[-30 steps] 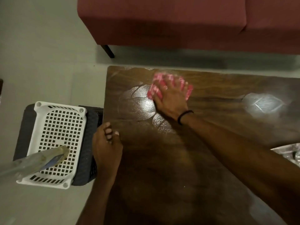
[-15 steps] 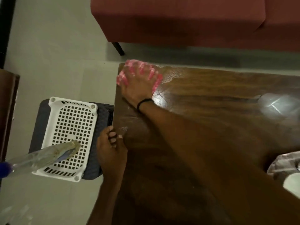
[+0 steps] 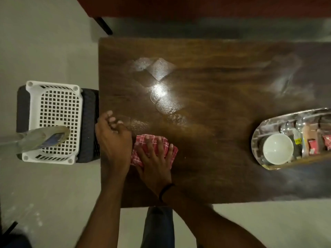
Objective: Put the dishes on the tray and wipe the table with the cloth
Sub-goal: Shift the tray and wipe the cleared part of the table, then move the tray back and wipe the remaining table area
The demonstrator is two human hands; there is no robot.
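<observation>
A pink checked cloth lies flat on the dark wooden table near its left front. My right hand presses down on the cloth with fingers spread. My left hand rests at the table's left edge, fingers loosely curled, holding nothing, its thumb side touching the cloth. A shiny metal tray sits at the right edge of the table. It carries a white bowl, glasses and small packets.
A white perforated basket stands on a dark stool left of the table. A clear bottle pokes over it. A red sofa runs along the far side. My knee is under the table's near edge.
My right hand has slid the cloth from the table's far left corner toward me, to the near left part beside my left hand. The view has tilted down, showing the tray.
</observation>
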